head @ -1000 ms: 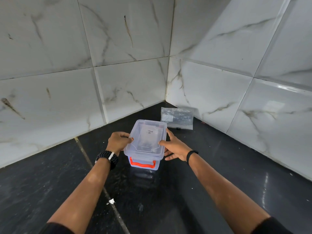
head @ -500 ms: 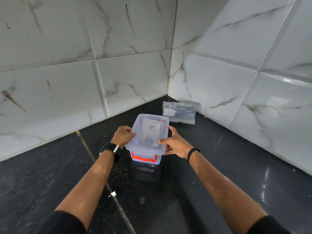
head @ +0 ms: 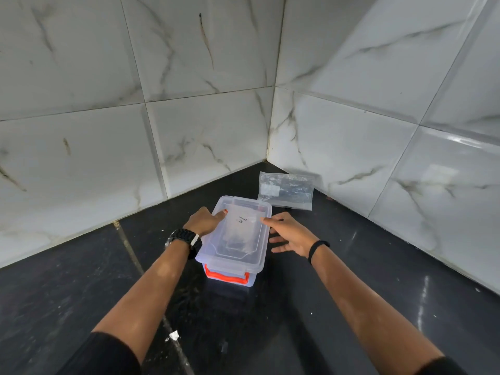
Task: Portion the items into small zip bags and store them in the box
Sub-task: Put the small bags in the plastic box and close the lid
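A clear plastic box (head: 238,255) with a lid and an orange latch stands on the dark counter (head: 365,293). A zip bag shows faintly through the lid. My left hand (head: 205,220) rests on the lid's left edge, with a fingertip pressing on top. My right hand (head: 286,234) is at the box's right side with fingers spread, its thumb touching the lid's right rim. A clear pack of zip bags (head: 285,190) lies flat behind the box near the wall corner.
White marble-patterned tiled walls meet in a corner right behind the pack. A pale seam (head: 132,253) crosses the counter left of the box. A small white scrap (head: 173,336) lies on the seam near me.
My right hand let go of the box's side and spread its fingers. My left hand moved from the lid's edge onto its top. The view drew closer to the box.
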